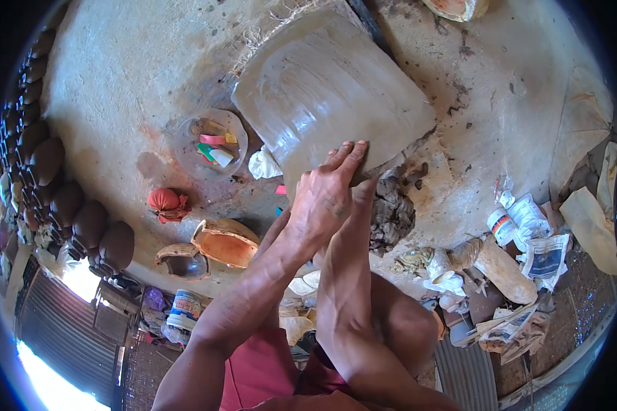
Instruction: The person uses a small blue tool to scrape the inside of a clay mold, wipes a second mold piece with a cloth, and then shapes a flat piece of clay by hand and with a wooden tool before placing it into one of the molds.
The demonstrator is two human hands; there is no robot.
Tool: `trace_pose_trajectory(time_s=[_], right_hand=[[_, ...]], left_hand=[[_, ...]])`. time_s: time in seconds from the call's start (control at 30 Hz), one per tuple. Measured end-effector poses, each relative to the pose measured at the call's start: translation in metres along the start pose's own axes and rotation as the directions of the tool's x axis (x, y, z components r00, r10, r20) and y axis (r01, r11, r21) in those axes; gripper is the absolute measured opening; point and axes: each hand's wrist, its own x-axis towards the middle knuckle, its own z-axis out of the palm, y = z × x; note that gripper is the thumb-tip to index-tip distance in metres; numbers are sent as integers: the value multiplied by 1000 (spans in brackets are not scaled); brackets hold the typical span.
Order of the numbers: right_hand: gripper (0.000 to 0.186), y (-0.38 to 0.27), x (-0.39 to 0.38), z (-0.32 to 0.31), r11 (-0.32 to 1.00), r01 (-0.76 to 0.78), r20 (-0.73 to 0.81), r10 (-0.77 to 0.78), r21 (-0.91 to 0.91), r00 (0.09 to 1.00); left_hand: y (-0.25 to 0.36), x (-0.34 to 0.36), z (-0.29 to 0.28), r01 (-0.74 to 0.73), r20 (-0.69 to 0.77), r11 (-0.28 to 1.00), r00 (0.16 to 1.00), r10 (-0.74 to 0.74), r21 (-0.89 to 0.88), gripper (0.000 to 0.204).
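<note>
Worn, stained floor (pixel 120 89) on all sides, with bright daylight at the lower left. On the near end of a broad, wet grey clay slab (pixel 332 79), the left hand (pixel 324 195): open, fingers straight and laid side by side against the surface, pressing rather than gripping, probably to spread the weight. Just beside and partly beneath, at the slab's near edge, the right hand (pixel 361 197); fingers mostly covered from this angle, so impossible to tell whether open or closed. Straight ahead of the body, the slab, likely for an even reach with both arms. Close on the right, a rough lump of clay (pixel 391 218). By the left corner, a crumpled white rag (pixel 263 165), then a shallow dish (pixel 238 156) with coloured scraps inside, seemingly placed for easy reach. Nearer the body on the left, a red cloth bundle (pixel 166 200), an orange-lined bowl (pixel 230 250) and a dark-lined bowl (pixel 185 266). Along the far left, rows of dark round pots (pixel 116 245), perhaps kept aside for safety; at the lower right, crumpled paper (pixel 547 256) among other clutter.
</note>
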Motion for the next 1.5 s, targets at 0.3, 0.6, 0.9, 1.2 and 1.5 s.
trace_pose_trajectory(time_s=[0.3, 0.6, 0.9, 1.2, 1.5], right_hand=[[75, -4, -37, -41, 965, -76, 24, 84, -253, 996], [75, -94, -142, -122, 776, 31, 128, 64, -630, 990], [75, -125, -265, -224, 571, 203, 367, 186, -795, 912], [76, -58, -324, -302, 334, 261, 395, 442, -906, 805], [76, 74, -334, -326, 260, 342, 424, 666, -903, 614]], left_hand=[[-80, 58, 2, -92, 123, 978, 985, 117, -189, 86], [-17, -14, -16, -171, 46, 969, 982, 182, -180, 92], [5, -248, 57, -122, -112, 683, 992, 59, -720, 84], [-43, -431, 162, -41, -193, 440, 932, -306, -897, 83], [-179, -466, 176, -281, -533, 524, 733, -423, -804, 85]])
